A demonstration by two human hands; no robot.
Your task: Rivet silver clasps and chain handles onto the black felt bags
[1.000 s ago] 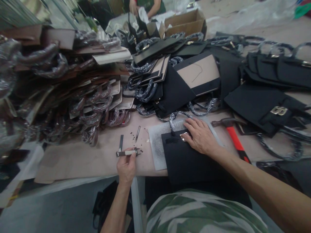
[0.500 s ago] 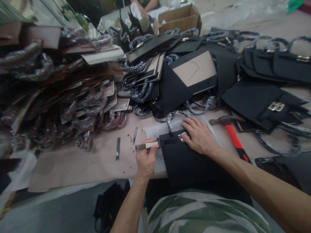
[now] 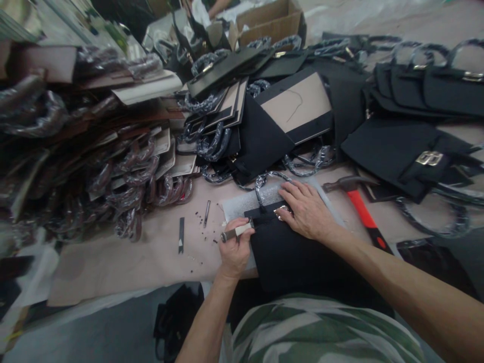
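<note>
A flat black bag panel (image 3: pixel 291 257) lies in front of me, partly on a white foam pad (image 3: pixel 242 204). My left hand (image 3: pixel 235 249) is closed on a pale-handled punch tool (image 3: pixel 237 232), whose tip sits at the panel's upper left corner by a black strap. My right hand (image 3: pixel 308 209) lies on the panel's top edge with its fingers stretched out, pressing beside a small metal fitting (image 3: pixel 280 215).
A red-handled hammer (image 3: pixel 359 204) lies right of my right hand. Two loose metal punches (image 3: pixel 181 234) and small black offcuts lie left of the pad. Brown bags with wrapped handles (image 3: pixel 113 146) pile up left; black bags (image 3: pixel 401 146) spread behind and right. A cardboard box (image 3: pixel 270 22) stands far back.
My left hand carried the punch tool from the bare table on the left over to the black panel's corner. My right hand stayed pressed on the panel.
</note>
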